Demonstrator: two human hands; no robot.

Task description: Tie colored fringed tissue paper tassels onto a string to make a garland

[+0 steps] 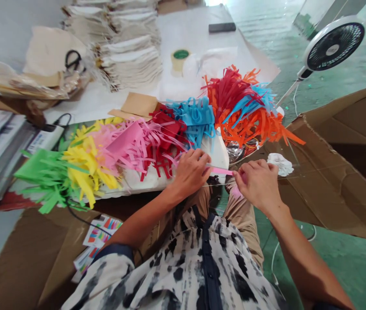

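A narrow pink paper strip (221, 171) stretches between my two hands, just past the table's near edge and above my lap. The fingers of my left hand (192, 170) are closed on its left end. My right hand (258, 183) pinches the other end between thumb and fingers. Some pale pink paper (236, 192) hangs below my right hand. Close to my left hand lie dark red fringed paper (162, 146) and pink fringed paper (131, 144). Beyond it sits a bundle of blue fringed paper (199, 118).
Yellow (89, 159) and green fringes (45, 172) lie at left, orange fringes (254, 127) at right. Tape (179, 62), scissors (72, 59) and stacked pale bundles (131, 56) are farther back. A fan (333, 49) stands at right above an open cardboard box (338, 181).
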